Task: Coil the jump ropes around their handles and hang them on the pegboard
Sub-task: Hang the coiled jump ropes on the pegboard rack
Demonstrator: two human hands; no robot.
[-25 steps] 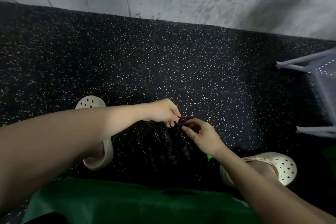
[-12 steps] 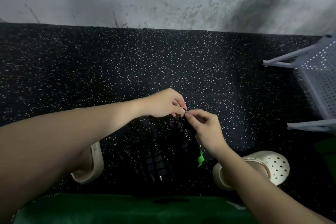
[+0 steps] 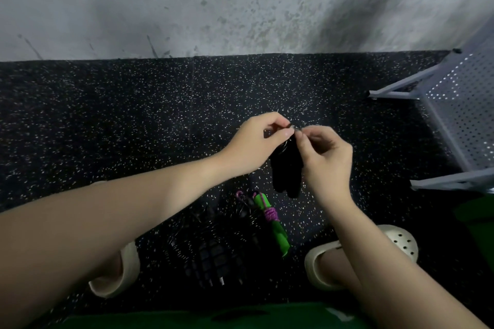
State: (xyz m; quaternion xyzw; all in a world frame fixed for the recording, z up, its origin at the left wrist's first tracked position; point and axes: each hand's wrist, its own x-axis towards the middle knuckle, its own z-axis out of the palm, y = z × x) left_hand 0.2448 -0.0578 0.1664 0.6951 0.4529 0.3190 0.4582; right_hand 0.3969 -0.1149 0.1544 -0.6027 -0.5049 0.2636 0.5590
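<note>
progress: black rope (image 3: 287, 168) bundled, held up over floor (image 3: 107, 115), not hung | green rope (image 3: 271, 222) coiled, lying on floor, not hung | left hand (image 3: 256, 141) + right hand (image 3: 326, 160) both pinch black rope's top loop | pegboard (image 3: 465, 115) at right, cropped, no hooks visible | dark basket below, contents unclear

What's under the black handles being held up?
Speckled floor below the black handles; nearer the person, green handles wrapped in purple rope beside a dark basket, contents indistinct.
</note>
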